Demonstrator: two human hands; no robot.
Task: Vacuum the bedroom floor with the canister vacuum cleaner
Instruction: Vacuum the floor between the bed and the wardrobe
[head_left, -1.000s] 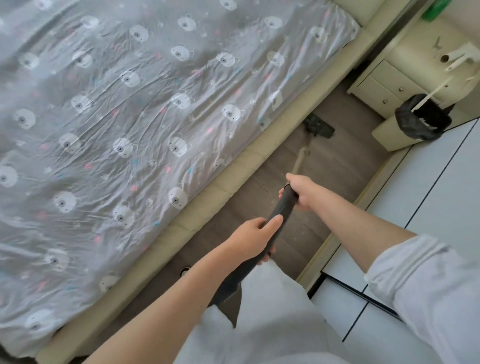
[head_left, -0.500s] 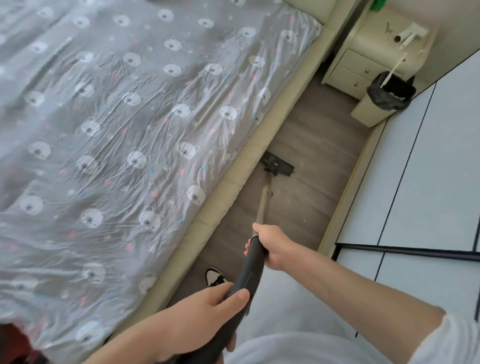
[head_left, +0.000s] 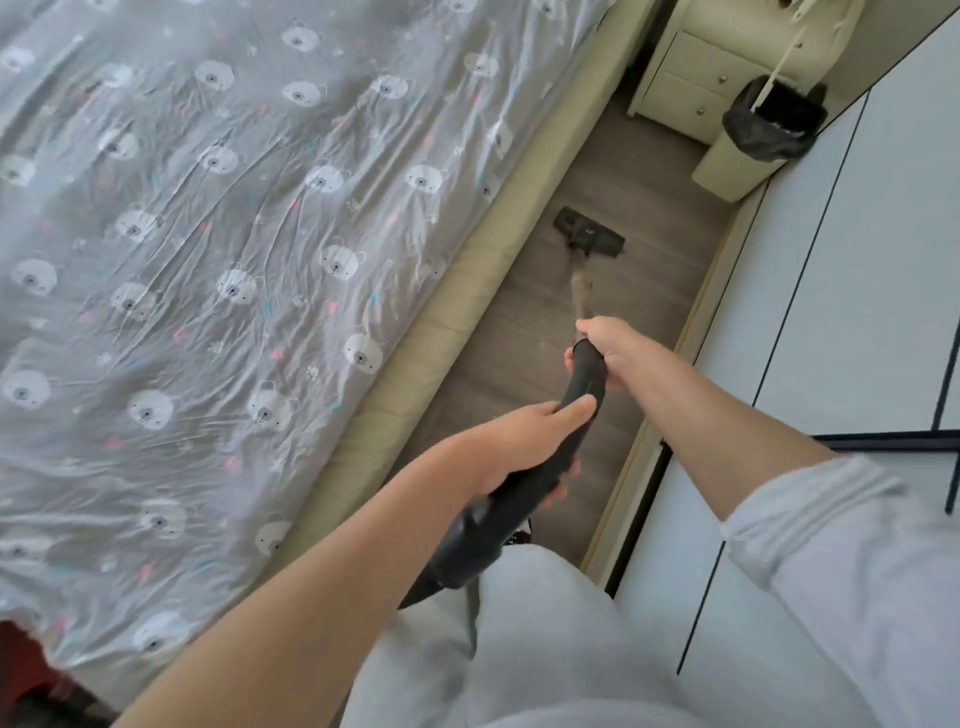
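Wood floor (head_left: 639, 218) between bed (head_left: 260, 260) and wardrobe (head_left: 857, 312)

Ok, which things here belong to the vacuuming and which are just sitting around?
Part of the job:
- vacuum handle, held by the left hand and the right hand
- wand
- floor head
- wooden floor

Just lying about:
- bed
- nightstand
- waste bin
- wardrobe doors
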